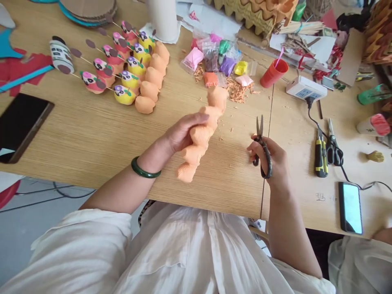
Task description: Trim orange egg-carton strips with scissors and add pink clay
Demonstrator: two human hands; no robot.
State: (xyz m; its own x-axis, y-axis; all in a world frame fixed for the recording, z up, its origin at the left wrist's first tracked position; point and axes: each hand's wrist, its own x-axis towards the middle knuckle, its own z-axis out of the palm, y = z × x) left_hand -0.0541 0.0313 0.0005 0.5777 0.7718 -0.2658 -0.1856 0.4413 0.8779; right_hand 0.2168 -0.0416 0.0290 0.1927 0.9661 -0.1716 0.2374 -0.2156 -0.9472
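Observation:
My left hand grips a light orange egg-carton strip by its side, thumb on top, and holds it slantwise above the table. The strip is a row of several joined bumps. In my right hand is a pair of scissors with black handles, the slightly parted blades pointing away from me. The scissors and the strip are apart. Left of the strip stand decorated egg-carton rows, one pink-red and one yellow, beside a plain orange row.
Bags of coloured clay and orange shavings lie ahead. A red cup, a power strip, a utility knife, other scissors and a phone are on the right. A dark tablet lies left.

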